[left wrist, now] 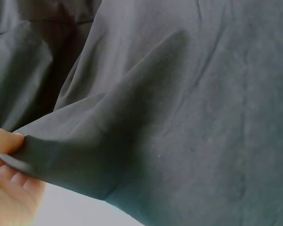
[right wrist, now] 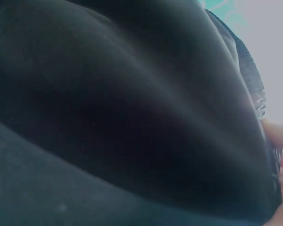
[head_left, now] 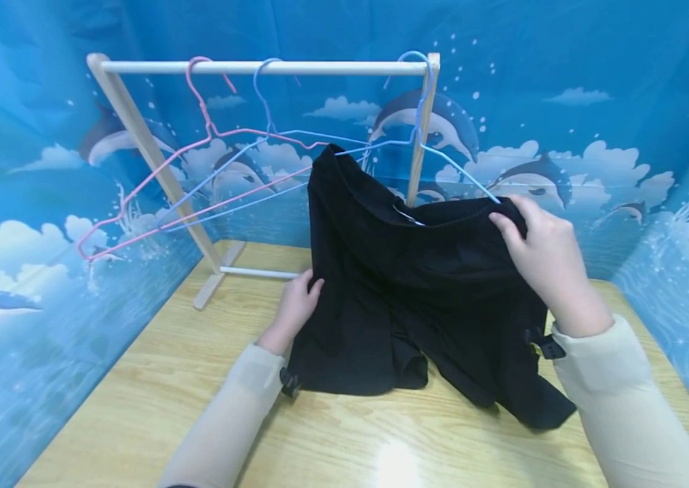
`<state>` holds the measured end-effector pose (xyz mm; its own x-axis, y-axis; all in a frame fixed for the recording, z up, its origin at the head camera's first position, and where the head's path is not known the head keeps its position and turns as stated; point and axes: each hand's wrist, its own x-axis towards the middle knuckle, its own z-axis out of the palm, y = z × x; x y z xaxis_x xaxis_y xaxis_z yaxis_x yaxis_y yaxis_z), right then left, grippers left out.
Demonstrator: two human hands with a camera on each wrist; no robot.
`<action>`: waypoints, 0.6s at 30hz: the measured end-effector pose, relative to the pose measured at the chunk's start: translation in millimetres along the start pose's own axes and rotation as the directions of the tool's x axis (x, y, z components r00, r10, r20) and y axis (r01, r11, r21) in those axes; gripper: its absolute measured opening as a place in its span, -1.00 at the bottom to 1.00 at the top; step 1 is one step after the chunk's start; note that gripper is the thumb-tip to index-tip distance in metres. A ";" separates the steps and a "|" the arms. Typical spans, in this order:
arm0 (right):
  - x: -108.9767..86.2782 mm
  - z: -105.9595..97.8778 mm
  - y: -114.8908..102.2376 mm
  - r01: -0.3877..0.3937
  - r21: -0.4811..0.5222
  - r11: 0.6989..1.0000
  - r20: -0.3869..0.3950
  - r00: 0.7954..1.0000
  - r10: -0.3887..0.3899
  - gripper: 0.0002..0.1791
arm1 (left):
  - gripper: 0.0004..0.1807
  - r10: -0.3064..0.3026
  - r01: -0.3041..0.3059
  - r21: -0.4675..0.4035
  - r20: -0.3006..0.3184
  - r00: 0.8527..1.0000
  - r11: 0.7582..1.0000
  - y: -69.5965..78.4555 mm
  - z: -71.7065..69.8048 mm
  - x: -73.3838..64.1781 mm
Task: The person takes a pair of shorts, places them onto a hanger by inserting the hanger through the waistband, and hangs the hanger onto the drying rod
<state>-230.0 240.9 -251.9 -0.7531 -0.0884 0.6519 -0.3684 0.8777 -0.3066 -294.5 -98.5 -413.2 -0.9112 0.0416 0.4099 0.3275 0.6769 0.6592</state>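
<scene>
Black shorts (head_left: pixel 442 271) hang by their waistband from the right-hand blue hanger (head_left: pixel 456 167), whose arms reach the two upper corners of the waist. A small pale label (head_left: pixel 408 215) shows inside the waist. My right hand (head_left: pixel 548 261) grips the waistband's right corner at the tip of that hanger. Lower down, my left hand (head_left: pixel 297 303) pinches the side edge of the shorts. The left wrist view shows this thumb (left wrist: pixel 12 141) and the fingers drawing the cloth out to a point. Dark cloth fills most of the right wrist view, with fingertips (right wrist: pixel 278 134) at its right edge.
A wooden rack (head_left: pixel 149 149) with a white top rail (head_left: pixel 332 68) stands at the back of the table (head_left: pixel 228 413). A pink hanger (head_left: pixel 131 196) and another blue hanger (head_left: pixel 262 102) hang left of the shorts. Blue dolphin-print sheeting (head_left: pixel 595 54) surrounds the table.
</scene>
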 end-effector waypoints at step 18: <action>-7.6 -18.4 6.6 -0.117 0.121 0.986 0.275 0.958 0.080 -0.21 | -0.47 -0.117 0.116 -0.064 -0.019 0.993 0.991 3.8 -4.0 2.7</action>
<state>-216.6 256.1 -246.2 -0.9010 -0.1441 0.4093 -0.3410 0.8185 -0.4623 -294.7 -98.8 -407.0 -0.9382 -0.0523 0.3421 0.2353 0.6285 0.7413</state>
